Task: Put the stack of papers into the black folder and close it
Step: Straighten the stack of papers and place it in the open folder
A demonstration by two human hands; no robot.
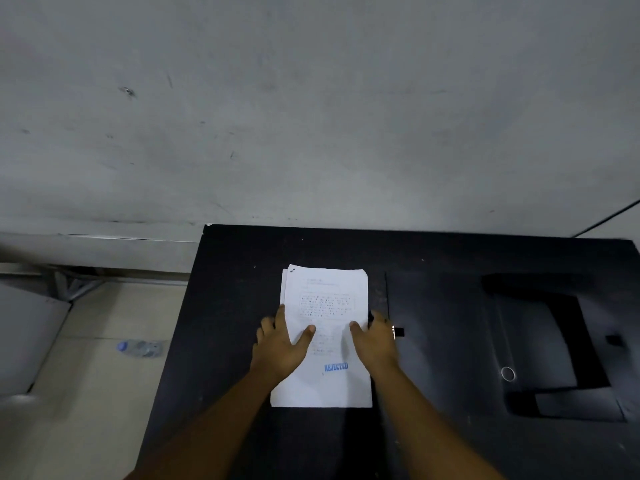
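A stack of white printed papers (325, 289) lies flat on the black table (228, 306), with a blue "REJECTED" stamp near its lower end. My left hand (280, 344) holds the stack's left edge, thumb on the top sheet and fingers along the side. My right hand (375, 344) holds the right edge the same way. The black folder (450, 341) lies open flat just right of the papers. Its inner pocket and a small metal ring (507, 373) show. The folder is hard to tell from the dark table.
A grey wall (311, 116) rises right behind the table's far edge. On the light floor to the left lies a plastic water bottle (140, 348), with a grey board (24, 334) beyond it. The table's left edge runs close to my left arm.
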